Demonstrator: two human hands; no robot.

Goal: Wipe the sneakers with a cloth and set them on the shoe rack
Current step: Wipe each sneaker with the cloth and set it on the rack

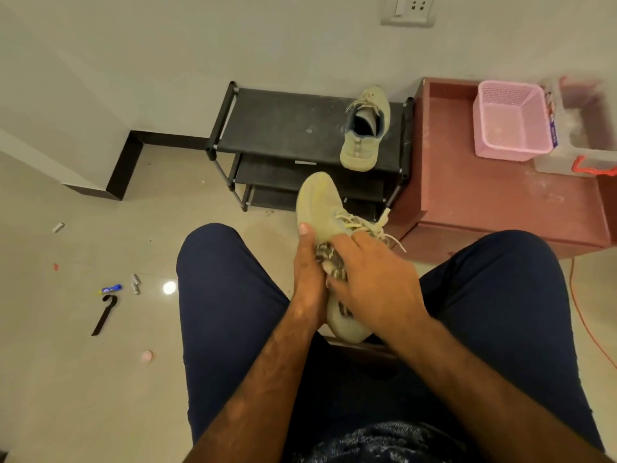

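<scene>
Sneaker being wiped in front of the shoe rack (283, 125), its mate already on top.

Well left of the rack, a black strap (103, 315) and a blue tube (112, 289) lie on the floor, with small bits too tiny to identify. Just in front of the rack, the left hand (309, 279) grips the held sneaker (320, 202) by its side, thumb up, fingers hidden beneath. The right hand (370, 279) holds a patterned cloth (329, 253) against the laces, fingers spread over it, so the cloth is mostly covered. The second sneaker (362, 145) sits at the right end of the rack's top shelf. Right of the rack, a reddish surface (484, 195) carries a pink basket (510, 121); beyond it, a blurred container is cut off.
</scene>
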